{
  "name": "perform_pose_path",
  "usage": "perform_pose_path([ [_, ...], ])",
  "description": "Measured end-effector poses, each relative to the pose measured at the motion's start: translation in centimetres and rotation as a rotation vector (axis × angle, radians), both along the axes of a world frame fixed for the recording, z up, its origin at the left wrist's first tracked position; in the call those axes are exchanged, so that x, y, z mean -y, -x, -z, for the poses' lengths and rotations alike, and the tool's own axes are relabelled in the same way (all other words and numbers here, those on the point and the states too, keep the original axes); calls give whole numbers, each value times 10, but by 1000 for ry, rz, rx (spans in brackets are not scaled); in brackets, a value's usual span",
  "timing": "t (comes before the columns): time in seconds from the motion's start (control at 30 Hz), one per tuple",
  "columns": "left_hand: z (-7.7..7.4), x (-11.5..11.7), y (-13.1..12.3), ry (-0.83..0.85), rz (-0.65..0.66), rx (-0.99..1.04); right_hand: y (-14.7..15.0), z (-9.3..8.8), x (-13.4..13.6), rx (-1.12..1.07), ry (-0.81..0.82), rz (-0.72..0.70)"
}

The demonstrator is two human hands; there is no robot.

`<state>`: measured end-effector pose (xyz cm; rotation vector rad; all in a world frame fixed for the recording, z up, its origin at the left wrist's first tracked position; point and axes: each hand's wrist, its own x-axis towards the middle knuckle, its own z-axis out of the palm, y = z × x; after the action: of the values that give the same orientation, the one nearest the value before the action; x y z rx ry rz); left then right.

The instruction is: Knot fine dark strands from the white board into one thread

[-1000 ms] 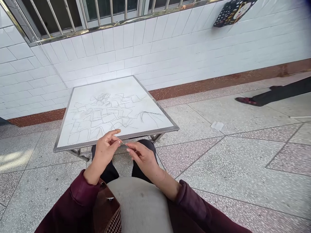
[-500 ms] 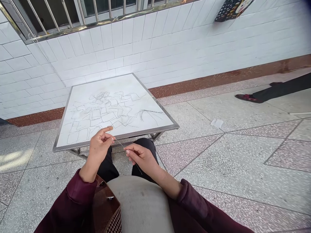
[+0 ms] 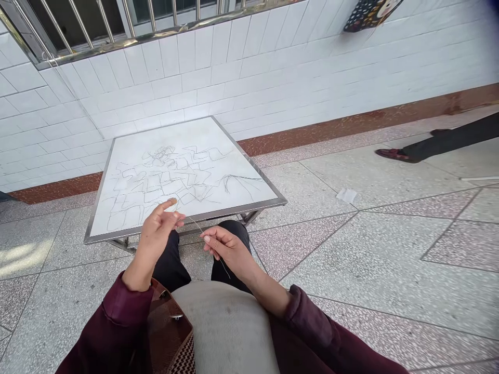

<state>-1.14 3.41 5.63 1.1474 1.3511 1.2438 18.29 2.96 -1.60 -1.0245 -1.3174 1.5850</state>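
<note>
A thin, stiff-looking strand of wire (image 3: 196, 225) runs between my two hands above my knees. My left hand (image 3: 156, 231) has its thumb and fingers pinched at the upper end of this wire, the index finger raised; the exact contact point is too fine to make out. My right hand (image 3: 228, 249) pinches the wire lower down between thumb and fingertips, and a loose tail hangs below the fingers. Just beyond my hands stands a low white table (image 3: 195, 132) with a metal edge. Many thin, zigzag-bent wires (image 3: 167, 176) lie spread over its top.
Several longer wires (image 3: 237, 182) lie at the table's right side. A brown bag (image 3: 167, 317) rests at my left hip. White paper (image 3: 346, 195) lies on the floor to the right. Further off is a person's leg and shoe (image 3: 397, 155). A tiled wall (image 3: 273, 78) with a barred window stands behind.
My left hand has shifted slightly up and left, widening the gap to my right hand. My right hand has moved slightly right, still gripping the wire.
</note>
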Motion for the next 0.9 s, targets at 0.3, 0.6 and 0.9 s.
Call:
perform_pose_path([
  [0.3, 41, 6, 6, 161, -44, 292, 0, -6, -2, -82, 24, 101],
  [0.6, 49, 14, -31, 74, 49, 317, 15, 2, 4, -73, 51, -19],
  [0.9, 48, 18, -28, 66, -72, 311, 20, 6, 8, 44, -77, -28],
])
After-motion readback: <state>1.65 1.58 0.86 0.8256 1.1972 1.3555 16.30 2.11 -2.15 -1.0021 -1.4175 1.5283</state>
